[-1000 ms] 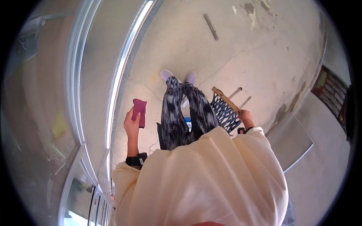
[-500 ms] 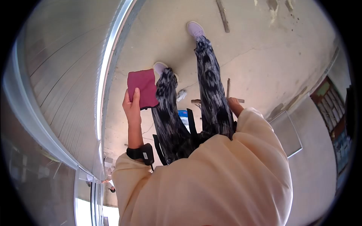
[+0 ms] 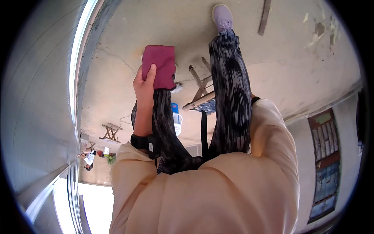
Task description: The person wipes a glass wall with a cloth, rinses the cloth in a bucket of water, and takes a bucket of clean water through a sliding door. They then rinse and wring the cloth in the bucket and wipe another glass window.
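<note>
A folded maroon cloth (image 3: 160,66) is pinched in my left hand (image 3: 146,80), with the thumb on its near face, in front of my left leg. Of my right arm, the sleeve, a dark wristband and a sliver of skin show beside my right thigh; the hand's fingers are hidden behind that leg. A folding stool (image 3: 200,103) with wooden legs and a blue woven seat stands tilted between and behind my legs, partly covered by the right one. Whether my right hand touches it cannot be seen.
A blue and white container (image 3: 176,119) is behind my legs. Another wooden stool (image 3: 110,133) and a person (image 3: 89,158) are at the far left. A wooden strip (image 3: 264,17) lies on the floor ahead. A metal-framed wall runs along the left; a barred window (image 3: 325,163) is at the right.
The maroon cloth in my left hand has moved up and right and shows its broad face. My right hand has passed out of sight behind my leg. My right foot has stepped forward.
</note>
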The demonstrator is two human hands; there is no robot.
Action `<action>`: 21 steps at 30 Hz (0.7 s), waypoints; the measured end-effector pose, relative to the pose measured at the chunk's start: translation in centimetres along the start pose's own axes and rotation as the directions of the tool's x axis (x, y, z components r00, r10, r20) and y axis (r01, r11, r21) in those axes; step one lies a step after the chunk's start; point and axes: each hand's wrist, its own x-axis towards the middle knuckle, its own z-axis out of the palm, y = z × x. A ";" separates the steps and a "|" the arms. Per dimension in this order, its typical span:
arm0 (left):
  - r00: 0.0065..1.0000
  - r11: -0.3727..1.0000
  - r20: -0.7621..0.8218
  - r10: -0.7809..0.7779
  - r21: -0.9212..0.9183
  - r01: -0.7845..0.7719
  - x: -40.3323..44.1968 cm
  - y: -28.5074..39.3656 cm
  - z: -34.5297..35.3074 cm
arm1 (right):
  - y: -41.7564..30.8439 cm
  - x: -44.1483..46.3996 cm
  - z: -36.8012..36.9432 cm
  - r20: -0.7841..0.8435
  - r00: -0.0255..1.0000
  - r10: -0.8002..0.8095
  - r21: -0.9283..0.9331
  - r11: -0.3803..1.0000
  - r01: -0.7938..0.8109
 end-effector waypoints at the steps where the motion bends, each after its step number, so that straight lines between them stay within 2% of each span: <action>1: 1.000 1.000 -0.002 0.012 0.015 -0.012 0.4 -0.5 -0.3 | 0.0 0.8 -0.8 0.003 1.000 -0.007 -0.021 1.000 0.007; 8: 0.997 0.996 0.030 0.071 0.049 -0.072 3.5 2.2 -1.8 | -1.1 5.7 -4.3 0.024 0.992 -0.121 -0.146 0.982 0.123; 11: 0.989 0.993 0.098 0.114 0.007 -0.115 5.6 4.3 -2.2 | -1.3 8.0 -5.9 0.032 0.986 -0.162 -0.211 0.964 0.165; 13: 0.964 0.979 0.194 0.183 0.059 -0.198 7.0 5.8 -2.8 | -1.4 9.1 -6.8 0.036 0.981 -0.190 -0.265 0.945 0.192; 14: 0.949 0.970 0.214 0.232 0.021 -0.242 7.4 6.1 -2.8 | -1.1 9.8 -7.1 0.038 0.979 -0.201 -0.299 0.932 0.203; 21: 0.880 0.880 -0.003 0.475 0.007 -0.475 7.6 7.4 -5.5 | -0.5 13.4 -9.6 0.087 0.950 -0.301 -0.485 0.820 0.304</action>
